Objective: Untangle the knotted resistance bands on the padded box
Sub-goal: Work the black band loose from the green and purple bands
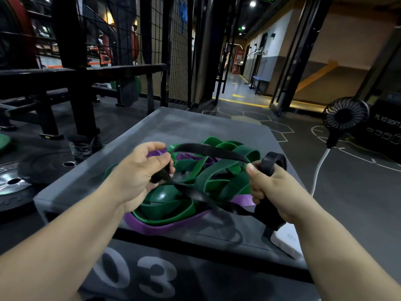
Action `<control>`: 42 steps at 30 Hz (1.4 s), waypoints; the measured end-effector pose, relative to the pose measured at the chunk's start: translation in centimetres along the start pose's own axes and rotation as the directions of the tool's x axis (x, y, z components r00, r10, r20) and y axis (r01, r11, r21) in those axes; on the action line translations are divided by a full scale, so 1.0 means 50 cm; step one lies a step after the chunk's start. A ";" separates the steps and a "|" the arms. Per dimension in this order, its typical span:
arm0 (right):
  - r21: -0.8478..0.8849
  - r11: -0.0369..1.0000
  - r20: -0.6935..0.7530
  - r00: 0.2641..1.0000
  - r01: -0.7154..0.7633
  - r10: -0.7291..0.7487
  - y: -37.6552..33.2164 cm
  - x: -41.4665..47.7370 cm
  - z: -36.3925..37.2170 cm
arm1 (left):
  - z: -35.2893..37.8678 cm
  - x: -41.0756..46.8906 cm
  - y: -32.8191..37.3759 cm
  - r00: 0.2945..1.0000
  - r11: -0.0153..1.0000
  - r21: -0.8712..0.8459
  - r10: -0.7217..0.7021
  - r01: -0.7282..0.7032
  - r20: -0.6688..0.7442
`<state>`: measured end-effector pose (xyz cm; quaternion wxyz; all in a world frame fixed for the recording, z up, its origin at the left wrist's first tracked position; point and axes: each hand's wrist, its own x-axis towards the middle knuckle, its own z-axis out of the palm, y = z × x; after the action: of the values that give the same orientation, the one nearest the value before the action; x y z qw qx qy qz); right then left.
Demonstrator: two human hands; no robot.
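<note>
The left hand (138, 170) is curled, thumb and fingers pinching a flat, matte black band (206, 149). A bit of purple band (165, 227) shows just above its knuckles; whether the fingers also hold it cannot be told. The right hand (269, 187) is a closed fist round the same black band, thumb lying along the top. A short rolled loop of the band stands up above the fist, and a wider length hangs below it.

Between the two grips the black band runs twice. One strand arcs high from hand to hand, and one crosses lower, slanting from under the left fingers down toward the right wrist, motion-blurred.

Under and behind both grips lies the tangle: broad, smooth green bands (217, 177) folded in overlapping loops, with the thinner purple band curving round their near edge and showing again among them. All of it rests on the grey, scuffed, soft-looking top of the box (195, 124), whose near face bears a pale "03".

Right of the right hand, off the box, a round black fan (345, 115) stands with a white cable (319, 168). Left of the left hand, a metal plate (13, 183) lies on the floor.
</note>
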<state>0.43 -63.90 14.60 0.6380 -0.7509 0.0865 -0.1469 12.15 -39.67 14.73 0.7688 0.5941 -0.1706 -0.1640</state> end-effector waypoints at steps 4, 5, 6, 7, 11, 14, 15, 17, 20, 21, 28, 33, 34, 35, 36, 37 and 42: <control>-0.052 0.998 0.003 1.000 -0.024 0.024 0.002 -0.002 0.007 | 0.001 -0.003 -0.008 1.000 0.989 0.150 -0.011 0.007 0.028; -0.051 0.998 0.010 1.000 -0.028 0.028 0.001 -0.003 0.008 | 0.001 -0.005 -0.009 0.999 0.971 0.236 0.019 -0.031 0.051; -0.040 0.999 0.015 0.999 -0.033 0.034 0.000 -0.004 0.009 | 0.002 -0.008 -0.010 0.995 0.944 0.321 0.059 -0.080 0.075; -0.018 0.999 0.020 0.999 -0.039 0.040 -0.002 -0.006 0.010 | 0.002 -0.009 -0.011 0.989 0.906 0.399 0.107 -0.139 0.102; 0.033 0.998 0.047 0.998 -0.052 0.051 -0.009 -0.010 0.011 | 0.000 -0.005 -0.015 0.969 0.761 0.601 0.221 -0.244 0.114; 0.058 0.997 0.066 0.996 -0.058 0.054 -0.011 -0.013 0.010 | -0.003 -0.003 -0.009 0.968 0.788 0.564 0.230 -0.247 0.102; 0.068 0.996 0.069 0.996 -0.063 0.058 -0.012 -0.014 0.009 | -0.006 -0.002 -0.007 0.974 0.822 0.523 0.204 -0.226 0.101; 0.078 0.994 0.082 0.994 -0.074 0.067 -0.012 -0.017 0.007 | -0.008 -0.004 -0.002 0.990 0.929 0.348 0.090 -0.123 0.110; 0.059 0.994 0.137 0.987 -0.092 0.083 -0.014 -0.020 0.010 | -0.013 -0.004 0.004 0.991 0.998 0.064 -0.029 0.020 0.132; 0.045 0.994 0.150 0.985 -0.095 0.088 -0.013 -0.020 0.012 | -0.011 -0.006 0.007 0.988 0.999 0.010 -0.037 0.036 0.150; -0.077 0.983 0.165 0.970 -0.166 0.177 -0.003 -0.026 0.038 | 0.013 -0.019 0.009 0.970 0.998 -0.058 -0.022 0.037 0.243; -0.112 0.973 0.236 0.946 -0.200 0.221 0.005 -0.032 0.070 | 0.020 -0.026 0.013 0.942 0.999 -0.019 -0.021 0.029 0.334; -0.143 0.974 0.262 0.942 -0.176 0.209 0.005 -0.033 0.075 | 0.022 -0.030 0.014 0.931 0.999 -0.026 -0.017 0.028 0.365; -0.185 0.973 0.292 0.938 -0.136 0.187 0.007 -0.034 0.080 | 0.024 -0.033 0.017 0.921 1.000 -0.014 -0.016 0.023 0.389; -0.229 0.968 0.323 0.931 -0.097 0.170 0.007 -0.034 0.086 | 0.025 -0.037 0.018 0.919 1.000 0.026 -0.012 0.002 0.393; -0.267 0.961 0.348 0.924 -0.066 0.160 0.007 -0.034 0.090 | 0.027 -0.039 0.021 0.927 0.996 0.081 0.002 -0.035 0.375; -0.199 0.977 0.464 0.872 -0.072 0.158 0.004 -0.045 0.099 | 0.032 -0.033 0.026 0.956 0.954 0.202 0.173 -0.222 0.236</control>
<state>-0.05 -58.60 13.46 0.5787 -0.8105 -0.0161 0.0891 10.02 -39.97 16.23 0.6856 0.6363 -0.3294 -0.1288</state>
